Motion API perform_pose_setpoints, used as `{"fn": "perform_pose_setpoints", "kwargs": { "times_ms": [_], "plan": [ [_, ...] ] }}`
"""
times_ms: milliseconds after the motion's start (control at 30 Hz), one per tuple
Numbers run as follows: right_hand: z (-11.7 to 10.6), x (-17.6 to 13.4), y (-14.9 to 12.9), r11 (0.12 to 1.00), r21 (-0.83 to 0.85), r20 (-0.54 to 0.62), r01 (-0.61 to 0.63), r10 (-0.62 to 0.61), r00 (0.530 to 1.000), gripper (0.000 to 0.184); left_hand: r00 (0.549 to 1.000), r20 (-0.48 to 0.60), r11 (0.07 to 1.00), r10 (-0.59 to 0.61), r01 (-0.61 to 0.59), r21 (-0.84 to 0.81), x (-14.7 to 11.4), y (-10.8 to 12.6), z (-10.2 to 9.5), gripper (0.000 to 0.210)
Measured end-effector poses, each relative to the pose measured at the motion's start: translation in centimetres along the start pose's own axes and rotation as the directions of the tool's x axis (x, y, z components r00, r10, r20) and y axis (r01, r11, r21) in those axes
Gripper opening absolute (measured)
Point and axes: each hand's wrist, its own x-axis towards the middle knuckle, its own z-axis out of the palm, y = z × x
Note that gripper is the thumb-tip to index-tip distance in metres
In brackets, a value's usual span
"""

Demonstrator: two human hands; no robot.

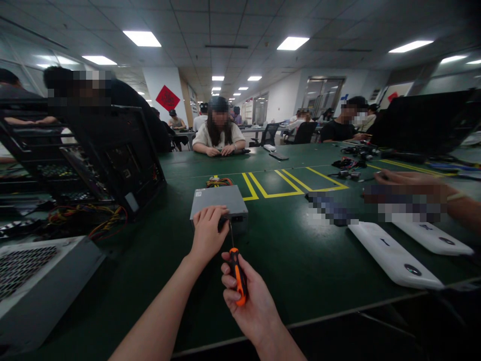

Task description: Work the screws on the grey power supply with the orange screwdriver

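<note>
The left hand, its grip impossible to tell, seemingly steadies the box at twelve o'clock while the right hand clamps fingers round the screwdriver!

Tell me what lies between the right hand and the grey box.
In the head view, the screwdriver reaches from the right hand toward the grey box; tip contact is unclear.

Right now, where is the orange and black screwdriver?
In the head view, the screwdriver is below centre in the right hand, pointing toward the grey box the left hand touches.
</note>
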Motion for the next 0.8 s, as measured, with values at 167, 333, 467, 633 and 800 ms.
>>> {"fn": "perform_pose_setpoints", "kwargs": {
  "times_ms": [167, 333, 467, 633, 800],
  "plan": [
    [0.03, -0.01, 0.2, 0.999, -0.014, -0.009, 0.052, -0.052, 0.999, 0.017, 1.0, -0.01, 1.0, -0.003, 0.003, 0.002, -0.06, 0.02, 0.04, 0.021],
    [0.14, 0.02, 0.33, 0.998, -0.01, -0.07, 0.061, -0.062, 0.996, 0.02, 1.0, -0.01, 1.0, 0.003, -0.003, 0.008, -0.08, -0.04, 0.07, 0.021],
    [0.25, -0.02, 0.17, 0.999, -0.014, -0.057, 0.032, -0.033, 0.998, 0.024, 1.0, -0.015, 1.0, 0.003, -0.003, 0.009, -0.04, -0.05, 0.09, 0.021],
    [0.43, -0.08, 0.21, 0.998, 0.004, -0.077, 0.068, -0.068, 0.995, 0.014, 1.0, -0.007, 1.0, -0.001, 0.001, 0.01, -0.06, 0.02, 0.04, 0.021],
    [0.42, -0.18, 0.15, 0.999, 0.006, -0.086, 0.043, -0.043, 0.995, 0.018, 1.0, -0.01, 1.0, 0.003, -0.003, 0.003, -0.06, 0.04, 0.01, 0.021]
  ]
}}
